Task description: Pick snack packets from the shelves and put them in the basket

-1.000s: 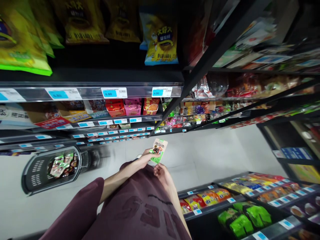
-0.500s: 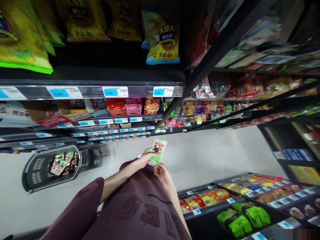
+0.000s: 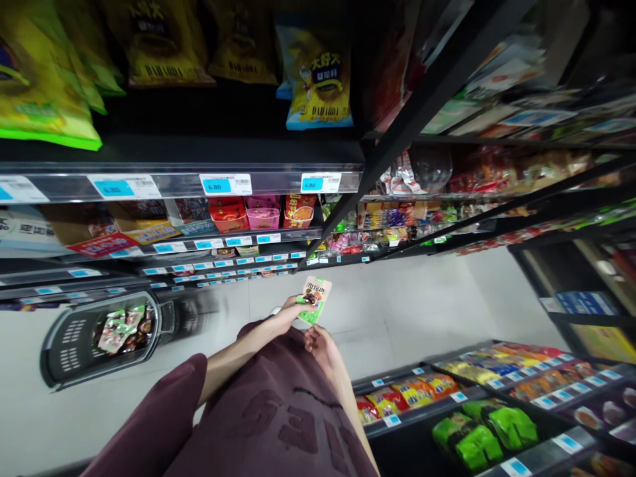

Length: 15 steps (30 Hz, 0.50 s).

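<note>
A small snack packet (image 3: 315,298), cream and green with dark print, is held low in front of my maroon shirt. My left hand (image 3: 289,311) pinches its left edge with closed fingers. My right hand (image 3: 320,345) sits just below the packet with fingers curled at its lower edge. Both forearms reach down the aisle over the pale floor.
A grey shopping basket (image 3: 69,348) with several similar packets stands on the floor at the left. Black shelves (image 3: 223,159) with yellow chip bags and price tags rise ahead. More shelves (image 3: 447,391) with red, yellow and green packets lie at lower right.
Almost nothing differs; the view shifts slightly and the packet stays held in the same place.
</note>
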Motion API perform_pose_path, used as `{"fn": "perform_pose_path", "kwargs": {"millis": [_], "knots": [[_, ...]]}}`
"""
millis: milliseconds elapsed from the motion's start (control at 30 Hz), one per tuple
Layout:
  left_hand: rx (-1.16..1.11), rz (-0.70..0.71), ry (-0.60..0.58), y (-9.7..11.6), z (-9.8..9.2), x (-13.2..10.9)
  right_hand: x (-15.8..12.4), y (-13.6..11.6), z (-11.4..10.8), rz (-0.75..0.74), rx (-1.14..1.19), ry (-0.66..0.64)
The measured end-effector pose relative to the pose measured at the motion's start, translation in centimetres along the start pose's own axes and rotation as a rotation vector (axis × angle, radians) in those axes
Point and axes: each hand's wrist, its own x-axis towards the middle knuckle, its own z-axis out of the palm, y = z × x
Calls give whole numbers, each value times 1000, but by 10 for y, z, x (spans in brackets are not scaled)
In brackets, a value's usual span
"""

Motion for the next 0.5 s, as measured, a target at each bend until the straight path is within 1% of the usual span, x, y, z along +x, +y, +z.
{"fn": "perform_pose_path", "kwargs": {"millis": [67, 133, 200, 267, 333, 400, 433, 500], "knots": [[35, -13, -57, 0, 1, -1, -1, -1, 1, 9, 5, -19], [88, -46, -158, 3, 1, -4, -2, -1, 3, -5, 23, -11], [183, -56, -267, 7, 0, -7, -2, -1, 5, -44, 57, 26], [343, -22, -379, 11, -3, -8, -1, 0, 6, -90, 92, 67], [558, 22, -468, 13, -8, -8, 2, 2, 4, -101, 100, 103], [739, 37, -525, 11, -14, -4, 6, 3, -1, -74, 81, 124], [788, 34, -546, 9, -18, 0, 8, 4, -5, -62, 72, 130], [760, 22, -557, 2, -26, 10, 11, 6, -12, -56, 87, 154]]}}
